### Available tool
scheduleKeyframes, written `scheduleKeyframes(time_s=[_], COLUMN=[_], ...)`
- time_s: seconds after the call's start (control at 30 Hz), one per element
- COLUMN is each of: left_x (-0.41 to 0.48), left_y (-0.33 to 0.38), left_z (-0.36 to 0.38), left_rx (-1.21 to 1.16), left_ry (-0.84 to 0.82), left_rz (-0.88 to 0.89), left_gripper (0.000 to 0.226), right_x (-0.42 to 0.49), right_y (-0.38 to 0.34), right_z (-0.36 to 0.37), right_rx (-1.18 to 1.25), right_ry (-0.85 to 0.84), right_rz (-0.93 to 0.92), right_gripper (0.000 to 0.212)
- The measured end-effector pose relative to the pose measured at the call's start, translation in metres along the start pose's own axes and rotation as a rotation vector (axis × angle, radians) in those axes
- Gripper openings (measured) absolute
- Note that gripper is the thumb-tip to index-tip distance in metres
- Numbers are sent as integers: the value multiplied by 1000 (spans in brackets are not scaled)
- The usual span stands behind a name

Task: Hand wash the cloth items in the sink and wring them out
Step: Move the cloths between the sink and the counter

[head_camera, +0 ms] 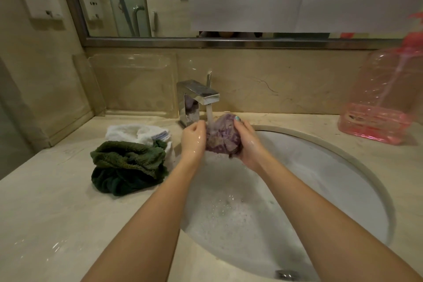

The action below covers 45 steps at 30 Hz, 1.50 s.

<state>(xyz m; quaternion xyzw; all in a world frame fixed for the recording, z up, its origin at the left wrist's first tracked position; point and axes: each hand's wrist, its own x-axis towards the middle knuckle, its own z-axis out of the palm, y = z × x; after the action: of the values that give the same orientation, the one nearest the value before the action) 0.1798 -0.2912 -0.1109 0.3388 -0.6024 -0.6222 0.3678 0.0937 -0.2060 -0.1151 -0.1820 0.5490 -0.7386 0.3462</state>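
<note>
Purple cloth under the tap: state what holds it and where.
The purple cloth is held by both: right hand grips its right side, thumb on top; left hand its left side.

The pink jug (pixel 380 103), far right, is cut off by the edge. The green cloth (pixel 128 165) covers part of the white cloth (pixel 128 131). The left hand (pixel 193 138) and right hand (pixel 248 144) hide the purple cloth's (pixel 223 137) sides.

I see a pale marble desk (pixel 57 213) with a round sink (pixel 357 160) sunk into its right half, holding soapy water. On the left, near the sink's rim, a crumpled green cloth (pixel 128 167) lies on the desk, overlapping a white towel (pixel 137 131) just behind it. A chrome faucet (pixel 194 98) stands at the far edge, and a pink plastic bottle (pixel 386 98) at far right.
</note>
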Motion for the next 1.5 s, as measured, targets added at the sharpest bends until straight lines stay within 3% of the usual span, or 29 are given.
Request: scheduleKeyframes(time_s=[0.13, 0.23, 0.33, 0.53, 0.6, 0.77, 0.93, 1.03, 1.13, 1.3, 1.4, 1.5], left_x=[3, 9, 11, 9, 5, 6, -29, -35, -24, -3, 3, -6], left_y=[-11, -10, -4, -12, -10, -5, 2, -3, 2, -4, -9, -6], left_z=[4, -7, -16, -1, 4, -2, 28, 40, 31, 5, 0, 6], left_rx=[108, 23, -159, 227, 188, -119, 67, 280, 233, 235, 104, 37], left_ry=[35, 137, 207, 212, 158, 75, -57, -129, -11, 193, 142, 30], left_rz=[73, 81, 61, 167, 147, -124, 86, 264, 244, 129, -60, -83], left_gripper=[23, 24, 29, 20, 20, 32, 36, 37, 40, 37, 35, 31], right_x=[11, 11, 8, -1, -2, -2, 17, 18, 13, -6, -10, -3], right_y=[0, 4, 7, 6, 5, 15, 10, 11, 14, 14, 13, 7], right_z=[2, 9, 23, 42, 43, 51, 21, 7, 22, 45, 53, 48], right_rx=[94, 242, 268, -242, -320, -514, -503, -366, -369, -495, -572, -555], right_ry=[-19, -112, -198, -23, 11, 7, 322, 287, 258, 107, 36, 142], right_rz=[-42, 72, 92, -234, -287, -254, -206, -100, -138, -437, -515, -426], right_gripper=[23, 39, 39, 23, 24, 35, 38, 36, 33, 36, 41, 43])
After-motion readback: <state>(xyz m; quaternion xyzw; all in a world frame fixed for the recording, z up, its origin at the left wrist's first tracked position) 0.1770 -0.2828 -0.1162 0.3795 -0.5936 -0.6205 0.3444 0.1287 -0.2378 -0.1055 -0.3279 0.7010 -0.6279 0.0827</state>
